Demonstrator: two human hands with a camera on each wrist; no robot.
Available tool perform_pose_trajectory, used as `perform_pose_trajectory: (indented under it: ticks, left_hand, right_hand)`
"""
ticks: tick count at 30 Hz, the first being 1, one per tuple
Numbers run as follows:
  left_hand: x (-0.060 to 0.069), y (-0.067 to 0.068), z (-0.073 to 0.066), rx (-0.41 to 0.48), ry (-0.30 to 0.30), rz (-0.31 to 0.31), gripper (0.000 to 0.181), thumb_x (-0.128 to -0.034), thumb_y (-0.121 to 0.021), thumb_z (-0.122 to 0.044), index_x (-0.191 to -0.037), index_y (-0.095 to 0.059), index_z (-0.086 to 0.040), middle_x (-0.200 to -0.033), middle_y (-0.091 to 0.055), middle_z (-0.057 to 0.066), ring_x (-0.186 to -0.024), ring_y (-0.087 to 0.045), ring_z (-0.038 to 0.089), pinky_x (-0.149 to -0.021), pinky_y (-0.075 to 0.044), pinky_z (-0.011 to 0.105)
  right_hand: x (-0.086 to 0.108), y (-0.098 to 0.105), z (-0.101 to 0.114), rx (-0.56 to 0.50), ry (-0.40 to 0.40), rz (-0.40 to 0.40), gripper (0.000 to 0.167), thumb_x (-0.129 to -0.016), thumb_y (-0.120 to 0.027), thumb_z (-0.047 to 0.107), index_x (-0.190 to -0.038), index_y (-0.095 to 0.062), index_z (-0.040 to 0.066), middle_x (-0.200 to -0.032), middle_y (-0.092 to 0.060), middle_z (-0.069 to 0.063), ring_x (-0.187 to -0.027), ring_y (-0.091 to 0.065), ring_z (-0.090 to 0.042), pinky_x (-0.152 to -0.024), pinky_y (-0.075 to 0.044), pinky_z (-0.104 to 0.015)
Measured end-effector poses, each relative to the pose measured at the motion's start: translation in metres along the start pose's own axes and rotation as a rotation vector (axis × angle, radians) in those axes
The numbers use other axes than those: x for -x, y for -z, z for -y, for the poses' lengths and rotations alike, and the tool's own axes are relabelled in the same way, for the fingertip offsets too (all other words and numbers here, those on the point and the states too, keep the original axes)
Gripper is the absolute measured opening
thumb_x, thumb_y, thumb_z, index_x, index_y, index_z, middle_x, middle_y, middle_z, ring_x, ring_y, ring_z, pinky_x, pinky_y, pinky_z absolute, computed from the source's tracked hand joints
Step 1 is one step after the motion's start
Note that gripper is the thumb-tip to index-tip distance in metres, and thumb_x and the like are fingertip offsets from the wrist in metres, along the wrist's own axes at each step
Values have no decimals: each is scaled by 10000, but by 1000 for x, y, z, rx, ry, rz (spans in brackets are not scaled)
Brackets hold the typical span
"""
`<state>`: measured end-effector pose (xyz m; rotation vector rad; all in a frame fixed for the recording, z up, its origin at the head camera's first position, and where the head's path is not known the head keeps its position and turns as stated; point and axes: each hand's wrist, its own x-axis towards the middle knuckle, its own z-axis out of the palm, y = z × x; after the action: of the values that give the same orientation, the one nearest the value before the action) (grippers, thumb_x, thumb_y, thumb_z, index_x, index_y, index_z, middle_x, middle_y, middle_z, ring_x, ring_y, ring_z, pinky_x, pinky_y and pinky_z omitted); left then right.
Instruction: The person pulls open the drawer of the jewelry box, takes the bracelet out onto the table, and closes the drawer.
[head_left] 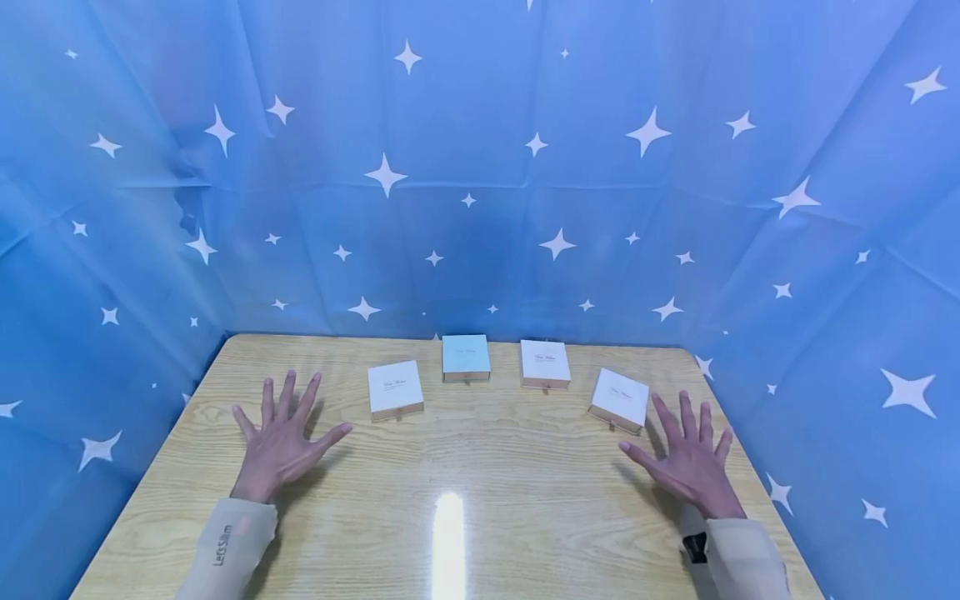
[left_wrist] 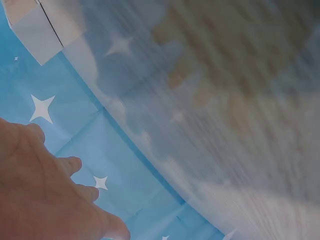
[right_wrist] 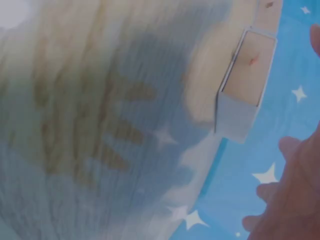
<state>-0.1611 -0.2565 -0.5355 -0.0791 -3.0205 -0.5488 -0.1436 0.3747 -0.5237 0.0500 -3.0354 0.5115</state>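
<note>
Sleeves (head_left: 243, 537) are showing along the bottom, left hand (head_left: 277, 450) and right hand (head_left: 692, 467) holding nothing, fingers (head_left: 285, 402) spread, while four boxes (head_left: 466, 357), probably light and stiff, are lying below frame centre, seemingly suiting side grips.

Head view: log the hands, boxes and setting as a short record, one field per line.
left hand: fingers spread, holds nothing
right hand: fingers spread, holds nothing
box count: four
boxes, left to right: leftmost white box, light-blue box, inner white box, rightmost white box
nearest right hand: rightmost white box
surface: wood-grain table
backdrop: blue, white stars
</note>
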Motion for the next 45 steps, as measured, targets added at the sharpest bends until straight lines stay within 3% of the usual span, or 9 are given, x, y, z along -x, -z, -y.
perform_pose_trajectory:
  ticks: [6,20,25,35,45]
  left_hand:
    - [-1,1,1,29,9,14,1000,-917,-498,-768,-1666,-38,-291,-1728,121,139,-1553,201,472,-1035,194,860]
    - [-4,1,-2,158,13,57,954,-955,-496,-716,-1654,36,-342,-1725,160,102,-1558,181,479,-1115,75,832]
    - [-9,2,-4,207,-3,57,944,-974,-491,-688,-1658,35,-306,-1727,130,132,-1562,163,478,-1148,20,808]
    - [-20,3,-13,389,10,110,873,-1016,-464,-635,-1639,79,-354,-1734,99,131,-1576,122,458,-1139,-55,818]
    - [-35,-6,-21,515,28,83,843,-1036,-413,-632,-1659,26,-272,-1719,-32,221,-1561,-66,504,-1166,-120,778]
  right_hand:
    - [-3,2,8,-32,28,-30,1002,-909,-627,650,-1666,-120,235,-1719,150,-155,-1534,164,-542,-1085,103,-853]
    - [-15,5,39,-101,103,-46,957,-910,-665,597,-1657,-190,236,-1720,-14,-230,-1557,33,-535,-1167,30,-787]
    - [-22,5,50,-117,121,-43,943,-910,-668,597,-1654,-207,244,-1715,-59,-237,-1564,4,-520,-1179,-13,-773]
    - [-33,1,82,-180,158,-17,911,-923,-659,600,-1646,-238,240,-1731,-60,-175,-1583,-12,-468,-1215,-39,-731]
    - [-46,-10,128,-277,210,-16,868,-927,-653,613,-1634,-272,285,-1729,-139,-116,-1572,-137,-442,-1109,-308,-769]
